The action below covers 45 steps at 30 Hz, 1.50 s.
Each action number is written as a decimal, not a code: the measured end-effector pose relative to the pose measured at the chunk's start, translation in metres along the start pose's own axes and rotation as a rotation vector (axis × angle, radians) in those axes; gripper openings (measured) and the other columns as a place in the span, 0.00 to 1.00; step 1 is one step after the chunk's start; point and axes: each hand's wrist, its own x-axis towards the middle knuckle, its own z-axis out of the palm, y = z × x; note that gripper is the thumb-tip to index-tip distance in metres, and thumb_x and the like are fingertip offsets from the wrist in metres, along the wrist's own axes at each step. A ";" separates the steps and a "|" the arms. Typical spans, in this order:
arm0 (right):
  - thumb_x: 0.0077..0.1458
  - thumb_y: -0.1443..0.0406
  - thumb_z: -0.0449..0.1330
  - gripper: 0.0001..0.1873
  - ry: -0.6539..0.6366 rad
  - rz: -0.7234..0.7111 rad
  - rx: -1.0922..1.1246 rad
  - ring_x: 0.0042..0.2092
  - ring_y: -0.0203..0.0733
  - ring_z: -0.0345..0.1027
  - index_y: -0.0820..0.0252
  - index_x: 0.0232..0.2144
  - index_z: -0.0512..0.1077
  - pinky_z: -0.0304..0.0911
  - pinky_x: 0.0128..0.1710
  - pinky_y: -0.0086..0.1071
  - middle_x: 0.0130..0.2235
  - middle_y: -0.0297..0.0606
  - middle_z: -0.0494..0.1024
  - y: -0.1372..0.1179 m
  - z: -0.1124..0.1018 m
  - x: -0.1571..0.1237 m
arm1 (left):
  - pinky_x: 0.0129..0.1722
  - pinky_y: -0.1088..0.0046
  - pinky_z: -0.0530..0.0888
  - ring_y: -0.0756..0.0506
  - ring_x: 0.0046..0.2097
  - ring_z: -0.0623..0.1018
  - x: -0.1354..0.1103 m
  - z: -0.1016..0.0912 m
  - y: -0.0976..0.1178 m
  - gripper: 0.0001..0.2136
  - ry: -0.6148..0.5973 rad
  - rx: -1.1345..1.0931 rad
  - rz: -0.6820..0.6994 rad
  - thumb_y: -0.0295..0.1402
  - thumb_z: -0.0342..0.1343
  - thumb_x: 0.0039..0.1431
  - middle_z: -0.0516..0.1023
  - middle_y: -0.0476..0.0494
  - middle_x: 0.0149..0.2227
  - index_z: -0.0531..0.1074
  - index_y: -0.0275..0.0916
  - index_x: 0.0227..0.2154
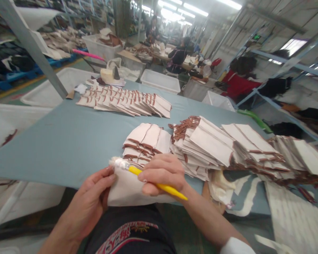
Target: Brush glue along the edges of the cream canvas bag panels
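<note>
My right hand [163, 173] is closed around a brush [172, 191] with a yellow handle. Its pale bristle end, white near the ferrule, lies at the upper left corner of a cream fabric piece [127, 190]. That corner is pinched between the thumb and fingers of my left hand [95, 187]. The fabric hangs over the table's near edge, in front of my dark apron [132, 233]. Just beyond my right hand sits a small stack of cream pieces [148, 135] with brown edging, its near side partly hidden.
Blue-grey cloth covers the table [55, 141]. A fanned row of cream pieces [122, 100] lies at the back. Thicker stacks [209, 141] fill the right side, near loose white strips [250, 197]. White bins [160, 81] stand beyond, and a metal post [37, 46] rises at left.
</note>
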 end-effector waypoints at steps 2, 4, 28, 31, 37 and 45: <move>0.72 0.53 0.66 0.13 -0.084 -0.033 -0.008 0.28 0.39 0.79 0.49 0.37 0.83 0.78 0.33 0.31 0.30 0.35 0.86 0.002 -0.005 -0.002 | 0.27 0.76 0.81 0.37 0.40 0.89 0.001 0.001 -0.001 0.24 0.008 -0.007 0.009 0.27 0.78 0.27 0.90 0.43 0.35 0.85 0.37 0.35; 0.73 0.57 0.65 0.10 -0.100 -0.048 -0.043 0.28 0.38 0.79 0.50 0.37 0.82 0.77 0.32 0.31 0.30 0.35 0.86 0.005 -0.012 -0.003 | 0.26 0.76 0.81 0.35 0.42 0.89 0.002 0.002 -0.002 0.25 0.005 -0.014 0.004 0.28 0.79 0.27 0.90 0.41 0.38 0.85 0.37 0.37; 0.80 0.55 0.53 0.20 0.201 0.432 -0.221 0.39 0.41 0.85 0.57 0.44 0.81 0.74 0.41 0.29 0.41 0.40 0.89 0.007 0.002 0.018 | 0.46 0.65 0.86 0.37 0.40 0.86 0.012 -0.036 -0.028 0.24 -0.280 0.524 0.361 0.57 0.70 0.60 0.90 0.41 0.40 0.89 0.43 0.49; 0.80 0.49 0.51 0.25 0.293 0.479 -0.289 0.38 0.42 0.82 0.56 0.42 0.81 0.72 0.40 0.31 0.39 0.39 0.88 0.021 -0.007 0.030 | 0.51 0.63 0.85 0.36 0.42 0.87 0.019 -0.047 -0.044 0.25 -0.291 0.679 0.446 0.59 0.65 0.63 0.90 0.42 0.41 0.89 0.43 0.48; 0.80 0.46 0.49 0.28 0.239 0.544 -0.377 0.35 0.43 0.77 0.55 0.43 0.80 0.64 0.37 0.33 0.34 0.36 0.84 0.070 -0.008 0.043 | 0.45 0.68 0.86 0.38 0.41 0.88 0.013 -0.055 -0.047 0.24 -0.308 0.794 0.508 0.57 0.59 0.68 0.91 0.42 0.43 0.88 0.43 0.48; 0.77 0.53 0.58 0.17 0.069 0.729 -0.428 0.40 0.48 0.81 0.53 0.42 0.82 0.66 0.44 0.34 0.36 0.39 0.85 0.121 0.009 0.037 | 0.43 0.70 0.86 0.39 0.41 0.90 -0.004 -0.069 -0.038 0.20 -0.320 0.929 0.691 0.54 0.60 0.69 0.92 0.42 0.44 0.89 0.47 0.47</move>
